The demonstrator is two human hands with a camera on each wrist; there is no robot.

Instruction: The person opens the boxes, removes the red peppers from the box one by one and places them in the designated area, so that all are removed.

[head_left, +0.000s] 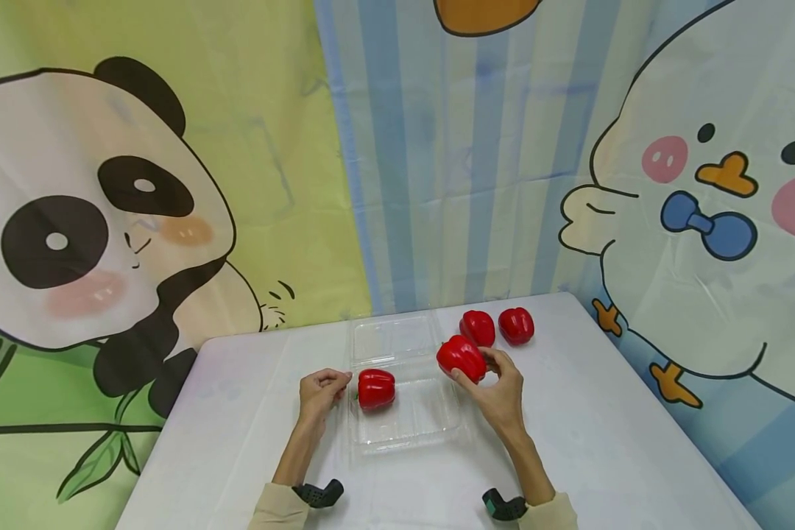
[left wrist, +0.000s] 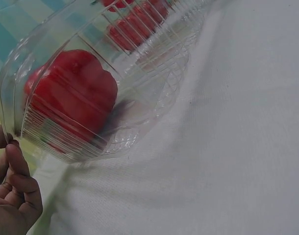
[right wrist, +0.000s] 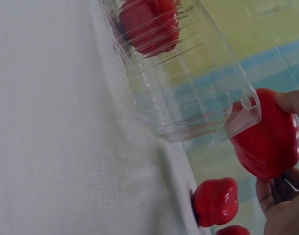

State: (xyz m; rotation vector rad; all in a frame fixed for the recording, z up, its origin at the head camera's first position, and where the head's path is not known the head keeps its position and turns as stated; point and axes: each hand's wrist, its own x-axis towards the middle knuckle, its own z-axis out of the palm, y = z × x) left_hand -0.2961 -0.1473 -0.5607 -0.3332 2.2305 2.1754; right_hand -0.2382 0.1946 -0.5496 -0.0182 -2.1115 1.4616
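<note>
A clear plastic clamshell box [head_left: 427,416] lies opened out, its lid [head_left: 394,340] folded back toward the wall. Inside the box, on its left side, sits one red bell pepper [head_left: 375,389]. My left hand [head_left: 321,394] pinches the box's left rim between thumb and fingers, seen close up in the left wrist view [left wrist: 14,196]. By the right rim, my right hand [head_left: 501,390] holds another red bell pepper [head_left: 460,358] between thumb and fingers. In the right wrist view this held pepper [right wrist: 272,139] is partly behind the clear rim.
Two more red bell peppers, a nearer one [head_left: 478,327] and one to its right [head_left: 517,326], rest at the back right of the white table [head_left: 589,427]. A cartoon-printed curtain [head_left: 424,169] hangs behind the table. Black wrist devices [head_left: 319,494] sit on both wrists.
</note>
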